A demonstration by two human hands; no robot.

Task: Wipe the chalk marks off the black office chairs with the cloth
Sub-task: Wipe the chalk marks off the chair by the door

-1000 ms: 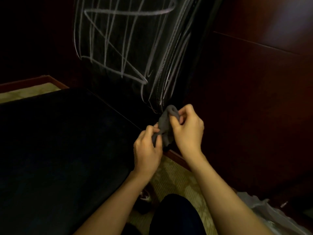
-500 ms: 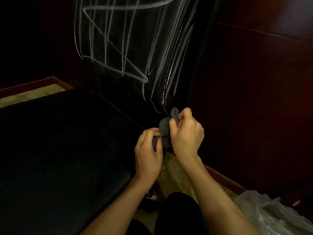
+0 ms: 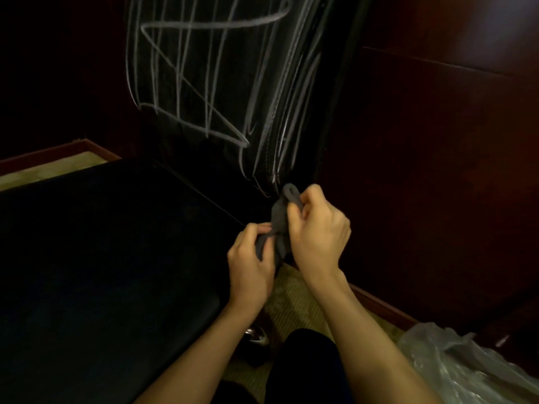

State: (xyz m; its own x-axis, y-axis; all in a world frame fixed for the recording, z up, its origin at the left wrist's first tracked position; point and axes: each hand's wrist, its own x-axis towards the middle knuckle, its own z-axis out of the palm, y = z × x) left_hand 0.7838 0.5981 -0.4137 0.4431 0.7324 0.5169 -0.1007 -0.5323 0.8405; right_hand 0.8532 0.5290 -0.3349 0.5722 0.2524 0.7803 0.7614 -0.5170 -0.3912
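A black office chair fills the left and middle, its seat (image 3: 102, 258) dark and its backrest (image 3: 221, 83) covered in white chalk marks (image 3: 204, 24), scribbled lines and loops. A small grey cloth (image 3: 280, 225) is bunched between both hands, just below the backrest's lower right corner. My left hand (image 3: 250, 263) pinches the cloth's lower end. My right hand (image 3: 318, 234) grips its upper part, a fold sticking out above the fingers.
Dark red wood panelling (image 3: 437, 170) stands to the right and behind the chair. Patterned beige carpet (image 3: 294, 304) shows below the hands, edged by a wooden skirting. A clear plastic bag (image 3: 466, 368) lies at the bottom right. A chrome part of the chair base (image 3: 256, 336) sits under the seat.
Both hands have kept working the cloth between them, bunching it tighter, and have stayed near the backrest's lower corner. The view has shifted slightly, showing more of the plastic bag.
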